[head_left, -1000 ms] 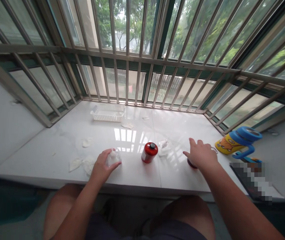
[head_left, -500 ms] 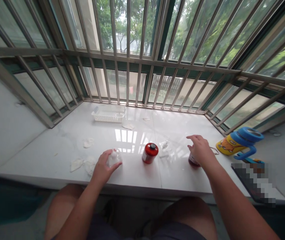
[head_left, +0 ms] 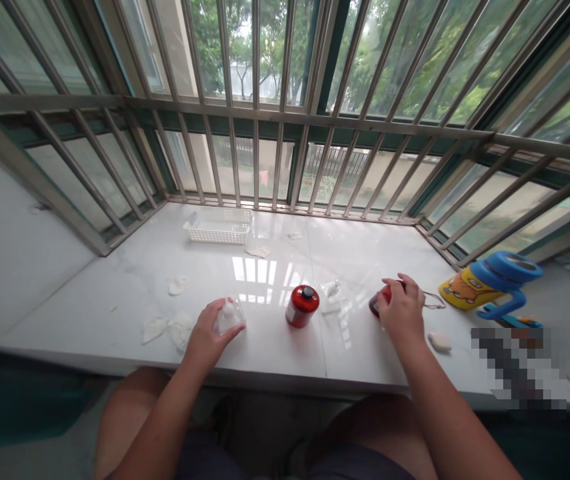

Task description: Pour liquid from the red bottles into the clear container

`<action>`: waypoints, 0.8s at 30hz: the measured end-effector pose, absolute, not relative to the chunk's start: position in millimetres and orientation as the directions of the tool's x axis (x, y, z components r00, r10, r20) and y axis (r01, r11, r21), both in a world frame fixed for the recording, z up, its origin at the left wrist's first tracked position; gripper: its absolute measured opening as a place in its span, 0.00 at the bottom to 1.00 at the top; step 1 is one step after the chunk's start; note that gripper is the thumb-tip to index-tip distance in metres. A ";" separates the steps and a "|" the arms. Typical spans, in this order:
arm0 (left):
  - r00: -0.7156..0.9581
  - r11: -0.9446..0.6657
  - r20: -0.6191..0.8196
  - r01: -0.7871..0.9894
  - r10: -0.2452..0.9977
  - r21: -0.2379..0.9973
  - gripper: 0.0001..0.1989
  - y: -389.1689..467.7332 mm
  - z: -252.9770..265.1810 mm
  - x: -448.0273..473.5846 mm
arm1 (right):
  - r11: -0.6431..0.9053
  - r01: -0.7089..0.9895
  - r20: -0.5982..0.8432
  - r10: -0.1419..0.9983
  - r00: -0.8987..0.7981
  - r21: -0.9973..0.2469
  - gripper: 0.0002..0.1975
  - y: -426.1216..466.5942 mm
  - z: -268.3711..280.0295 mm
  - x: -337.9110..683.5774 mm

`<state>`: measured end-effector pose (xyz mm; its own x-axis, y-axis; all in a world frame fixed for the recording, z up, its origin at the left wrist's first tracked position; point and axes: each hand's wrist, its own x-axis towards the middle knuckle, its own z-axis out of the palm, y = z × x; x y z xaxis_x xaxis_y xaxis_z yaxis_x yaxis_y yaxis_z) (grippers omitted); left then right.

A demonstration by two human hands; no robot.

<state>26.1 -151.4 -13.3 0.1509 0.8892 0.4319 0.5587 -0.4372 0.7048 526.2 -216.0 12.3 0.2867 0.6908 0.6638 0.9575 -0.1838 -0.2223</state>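
My left hand is curled around a small clear container with a whitish rounded top, which stands on the white ledge; its exact kind is not plain. To its right stands a red see-through bottle with a black cap, touched by neither hand. My right hand is closed over a dark red bottle-like object that leans to the left, its upper part hidden by the fingers. A thin looped cord shows just beyond that hand. Between the red bottle and my right hand lies crumpled clear-white wrapping.
A white plastic basket sits near the window bars. Several torn white tissues lie at the left. On the right are a beige folded cloth or sponge, a blue-and-yellow handled flask and a blurred-out dark flat object.
My right hand has come down onto the dark red object, which now leans left instead of standing. The beige piece has come into sight beside my forearm. My left hand has stayed put.
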 end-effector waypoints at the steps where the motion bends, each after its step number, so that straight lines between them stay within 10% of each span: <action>1: 0.154 -0.435 0.426 0.559 0.891 0.706 0.29 -151.4 -12.9 25.9 | -0.143 0.961 0.660 0.702 0.266 -0.235 0.14 -204.0 14.0 527.6; 12: 0.152 -0.396 0.382 0.569 0.912 0.721 0.29 -150.9 -13.2 24.7 | 0.133 0.956 0.788 0.601 0.133 -0.262 0.09 -173.1 35.3 493.0; 18: 0.154 -0.397 0.378 0.549 0.913 0.736 0.28 -150.9 -11.7 25.7 | 0.338 0.917 0.619 0.773 -0.140 -0.214 0.12 -225.9 3.4 438.0; 24: 0.138 -0.370 0.353 0.531 0.925 0.763 0.27 -153.1 -5.4 29.8 | 0.212 0.902 0.534 0.845 0.024 -0.376 0.19 -189.8 -4.7 439.4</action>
